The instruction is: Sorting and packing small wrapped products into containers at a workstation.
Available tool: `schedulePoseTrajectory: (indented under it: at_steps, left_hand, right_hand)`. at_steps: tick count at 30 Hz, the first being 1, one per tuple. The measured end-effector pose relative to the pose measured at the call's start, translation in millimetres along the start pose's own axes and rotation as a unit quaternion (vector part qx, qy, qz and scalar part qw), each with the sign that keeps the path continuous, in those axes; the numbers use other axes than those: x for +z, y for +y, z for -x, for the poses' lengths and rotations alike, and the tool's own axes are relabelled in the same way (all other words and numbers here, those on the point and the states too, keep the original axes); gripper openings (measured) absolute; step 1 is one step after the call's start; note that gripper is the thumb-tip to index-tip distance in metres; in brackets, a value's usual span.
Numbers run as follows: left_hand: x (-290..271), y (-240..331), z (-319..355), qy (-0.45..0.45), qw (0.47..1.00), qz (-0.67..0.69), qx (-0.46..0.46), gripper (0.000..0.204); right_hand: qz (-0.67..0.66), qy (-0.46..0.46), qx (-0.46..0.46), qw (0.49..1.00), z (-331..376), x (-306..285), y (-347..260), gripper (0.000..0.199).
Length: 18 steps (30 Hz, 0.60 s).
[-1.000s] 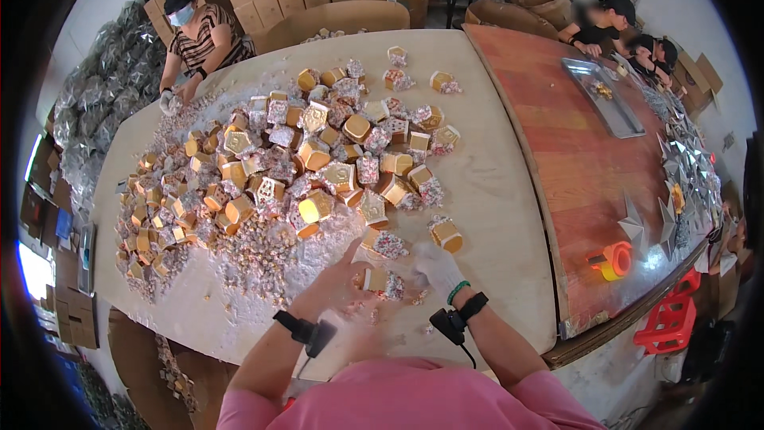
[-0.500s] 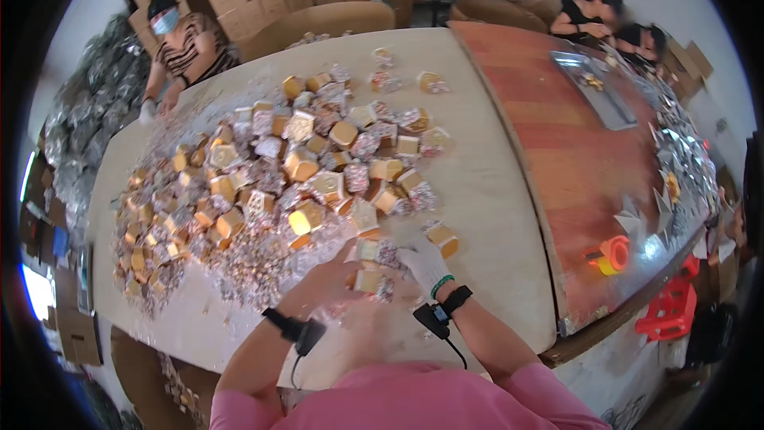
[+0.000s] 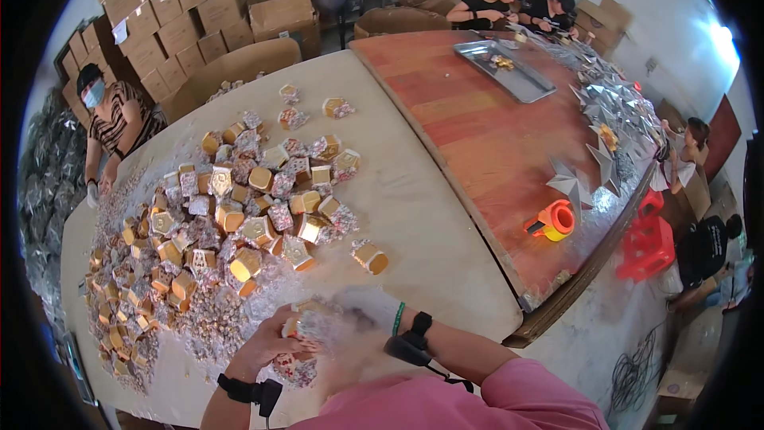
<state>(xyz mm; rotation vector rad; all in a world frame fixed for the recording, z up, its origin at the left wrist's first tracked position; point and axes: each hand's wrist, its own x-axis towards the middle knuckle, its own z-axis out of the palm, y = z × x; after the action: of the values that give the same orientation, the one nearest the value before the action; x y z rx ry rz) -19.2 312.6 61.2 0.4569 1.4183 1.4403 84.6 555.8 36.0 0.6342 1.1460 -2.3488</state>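
My bare left hand (image 3: 267,342) is closed on a small bead-covered ornament (image 3: 309,325) at the near edge of the pile. Just below it, a second red-and-white beaded ornament (image 3: 294,370) rests close to my fingers. My right hand (image 3: 362,308), in a white glove, is beside the held ornament; motion smears its fingers. Left of and beyond my hands spreads a heap of gold, house-shaped ornaments (image 3: 260,178) with beaded sides. One gold ornament (image 3: 370,256) lies apart, beyond my right hand. Small loose beads (image 3: 203,314) cover the tabletop beside the heap.
A reddish wooden table (image 3: 446,127) adjoins on the right, bearing a metal tray (image 3: 525,87), an orange tape dispenser (image 3: 551,221) and silver stars (image 3: 571,185). A masked person (image 3: 119,123) works at the far left; others sit at the far right. Red stools (image 3: 646,247) stand on the floor.
The view has swung to the right. My left hand has closed round an ornament, and my right hand has shifted, now blurred. Several ornaments remain in the heap as before.
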Motion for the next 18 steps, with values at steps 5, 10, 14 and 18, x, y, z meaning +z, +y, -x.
schedulePoseTrajectory:
  at_steps: [5,10,14,18]
  left_hand:
    - [-23,-17,21,0.043,0.987,0.156,0.009,0.059]
    - [-7,-37,24,0.169,0.973,0.156,0.003,0.072]
    - [-28,-60,30,0.188,0.967,0.171,0.030,0.074]
    - [14,-6,33,0.117,0.954,0.242,0.134,0.063]
  right_hand:
    - [0.219,-0.015,-0.134,0.966,4,11,-3,0.024]
    - [0.594,0.034,-0.369,0.714,-9,2,16,0.031]
    - [0.565,0.052,-0.327,0.756,-2,10,13,0.034]
    - [0.325,0.049,-0.203,0.922,-4,-4,18,0.034]
